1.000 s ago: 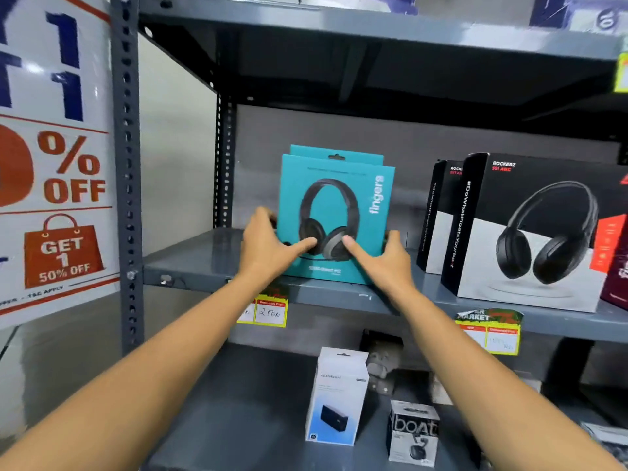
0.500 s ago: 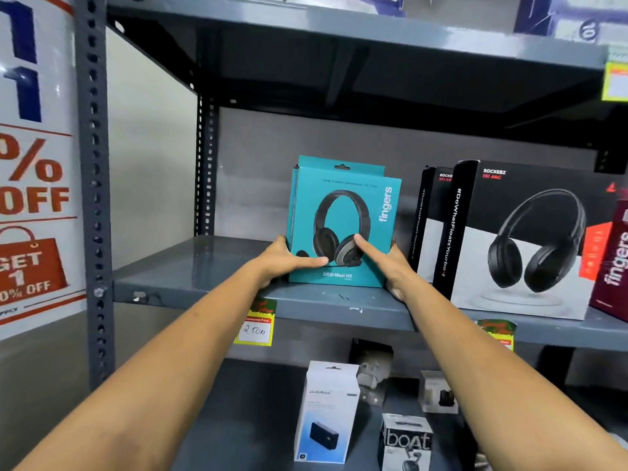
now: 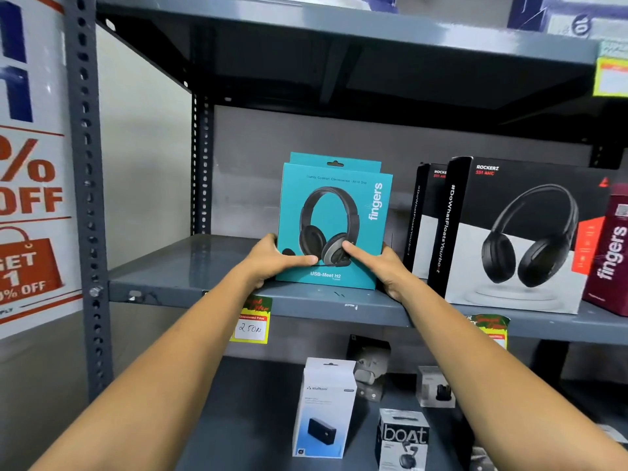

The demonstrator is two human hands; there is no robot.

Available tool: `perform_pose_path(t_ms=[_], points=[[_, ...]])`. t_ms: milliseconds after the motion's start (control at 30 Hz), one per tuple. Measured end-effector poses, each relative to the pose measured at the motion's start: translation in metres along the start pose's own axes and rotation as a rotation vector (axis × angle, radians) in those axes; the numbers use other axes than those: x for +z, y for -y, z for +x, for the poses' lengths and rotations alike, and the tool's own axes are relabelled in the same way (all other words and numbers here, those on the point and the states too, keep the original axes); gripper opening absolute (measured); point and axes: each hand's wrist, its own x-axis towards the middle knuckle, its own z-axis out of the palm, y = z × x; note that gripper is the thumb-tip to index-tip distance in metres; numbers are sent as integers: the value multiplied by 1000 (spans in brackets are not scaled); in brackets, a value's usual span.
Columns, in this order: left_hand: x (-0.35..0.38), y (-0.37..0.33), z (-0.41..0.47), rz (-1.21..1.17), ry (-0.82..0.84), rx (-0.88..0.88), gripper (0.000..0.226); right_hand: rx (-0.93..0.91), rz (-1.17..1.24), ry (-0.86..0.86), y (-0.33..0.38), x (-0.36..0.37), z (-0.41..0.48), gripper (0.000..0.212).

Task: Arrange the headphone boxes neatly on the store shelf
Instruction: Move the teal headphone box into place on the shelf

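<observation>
- Teal headphone box upright on middle shelf, base on the deck near front edge, face square to camera; second teal box just behind, only top showing.
- Left hand clamped on lower left edge, thumb across front; right hand gripping lower right edge the same way. Both closed on the box.
- Risk, as judged: pushing from low grips could tip the tall box backward into the one behind; skewed push would leave face crooked.
- Black headphone boxes near on right, narrow gap; right knuckles could nudge them.
- Maroon box at far right edge.
- Open deck to left, nothing blocking there.
- Price tag hanging below shelf lip; small boxes on lower shelf, well apart.
</observation>
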Motion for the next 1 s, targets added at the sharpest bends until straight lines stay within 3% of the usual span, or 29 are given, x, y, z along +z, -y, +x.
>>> perform_pose_path(t_ms=[433,533,600,667,733,833,900,1000], points=[[-2,1,1,-29,27,-9,103,-5,-76,-40,-4,-2,1,115],[-3,-3,-2,2,14,-17,114,-4,-142,-81,3,1,-6,113],[-8,-5,-5,-15,-86,-48,135,-120,-309,-241,7,2,-13,111],[-15,-5,-11,-29,-247,-53,142,-378,-379,-383,10,3,-22,106],[-18,-4,-20,1,-469,17,127,-619,-430,-426,13,-1,-32,89],[-10,-8,-36,60,-802,249,80,-805,-514,-451,10,-14,-48,59],[12,-16,-49,107,-846,406,63,-895,-567,-471,8,-29,-56,44],[63,-30,-65,184,-777,592,46,-1008,-643,-492,10,-56,-67,31]])
